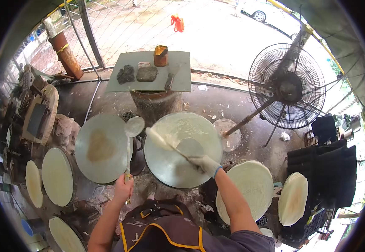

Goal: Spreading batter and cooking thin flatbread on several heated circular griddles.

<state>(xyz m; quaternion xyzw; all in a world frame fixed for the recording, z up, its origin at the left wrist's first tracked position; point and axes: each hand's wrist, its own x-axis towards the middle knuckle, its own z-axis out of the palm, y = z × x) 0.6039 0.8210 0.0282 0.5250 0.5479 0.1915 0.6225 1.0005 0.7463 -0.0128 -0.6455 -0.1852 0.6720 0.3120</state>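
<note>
My bare left hand (124,188) grips the handle of a long ladle (135,126), whose round bowl is over the gap between two round griddles. My gloved right hand (205,166) holds the thin handle of a spreading tool (157,138), its pale blurred head over the left part of the middle griddle (166,167). Pale wet batter (195,126) coats much of that griddle's far side, while bare metal shows near its centre and front. The griddle to the left (84,151) bears a brownish patch.
Pale round sheets lie at the right (248,189) and left (57,176). Beyond the griddles, a board (179,67) on a drum holds a rusty can (160,56) and a dark-handled scraper (169,81). A large standing fan (288,86) is at the right.
</note>
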